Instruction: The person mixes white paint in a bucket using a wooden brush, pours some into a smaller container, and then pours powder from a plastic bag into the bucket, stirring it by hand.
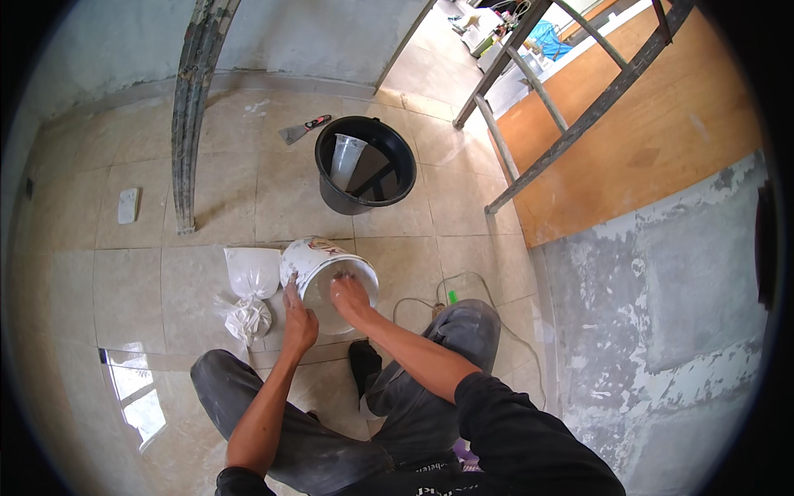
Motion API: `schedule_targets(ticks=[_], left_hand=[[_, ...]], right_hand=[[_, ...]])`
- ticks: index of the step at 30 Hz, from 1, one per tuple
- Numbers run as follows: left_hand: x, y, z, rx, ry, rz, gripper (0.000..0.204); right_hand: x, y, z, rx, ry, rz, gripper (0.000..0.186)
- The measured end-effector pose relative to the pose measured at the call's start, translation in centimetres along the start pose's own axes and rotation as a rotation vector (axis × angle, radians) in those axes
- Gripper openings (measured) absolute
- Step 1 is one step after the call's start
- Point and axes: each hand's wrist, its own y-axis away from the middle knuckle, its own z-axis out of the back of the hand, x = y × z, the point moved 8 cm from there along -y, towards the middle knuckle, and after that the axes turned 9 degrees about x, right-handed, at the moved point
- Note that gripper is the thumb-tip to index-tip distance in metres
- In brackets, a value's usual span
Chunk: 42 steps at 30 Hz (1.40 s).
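we're crouched low over a tiled floor (215, 207), dark trousers bent at the knee on either side. right in front of us sits the white bucket (318, 258), tilted so its open mouth faces up at us, resting on the tiles just beyond our knees. our left hand (298, 318) is on the near left part of the rim, fingers held together and pressed along the edge, thumb side toward the opening. our right hand (351, 294) is reaching into the mouth of the bucket, fingers curled down inside; we cannot tell whether they're closed on anything in there, the tips are lost in the pale interior.

touching the bucket's left side lies a white plastic bag (251, 291), knotted in the middle and bulging above and below the knot. farther out, a black bucket (364, 164) stands upright with a clear measuring jug (345, 159) leaning inside it. just to its left a scraper with a red handle (303, 127) lies flat. a thin cable (430, 302) loops beside our right knee. wooden boards and metal scaffold bars (538, 87) run along the right.
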Motion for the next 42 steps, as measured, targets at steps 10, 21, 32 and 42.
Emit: schedule_targets(ticks=[10, 21, 32, 42], left_hand=[[0.2, -0.2, 0.3, -0.043, -0.030, -0.050, 0.067], [1.5, -0.4, 0.6, -0.019, -0.019, 0.183, 0.068], [0.8, -0.2, 0.6, -0.009, -0.006, 0.124, 0.067], [2.0, -0.3, 0.7, -0.010, -0.075, 0.120, 0.068]], right_hand=[[1.7, -0.6, -3.9, 0.020, -0.346, 0.210, 0.013], [2.9, -0.4, 2.1, -0.337, -0.131, 0.155, 0.019], [0.5, -0.5, -4.6, 0.033, -0.163, 0.166, 0.016], [2.7, -2.3, -0.4, 0.102, -0.626, 0.067, 0.016]])
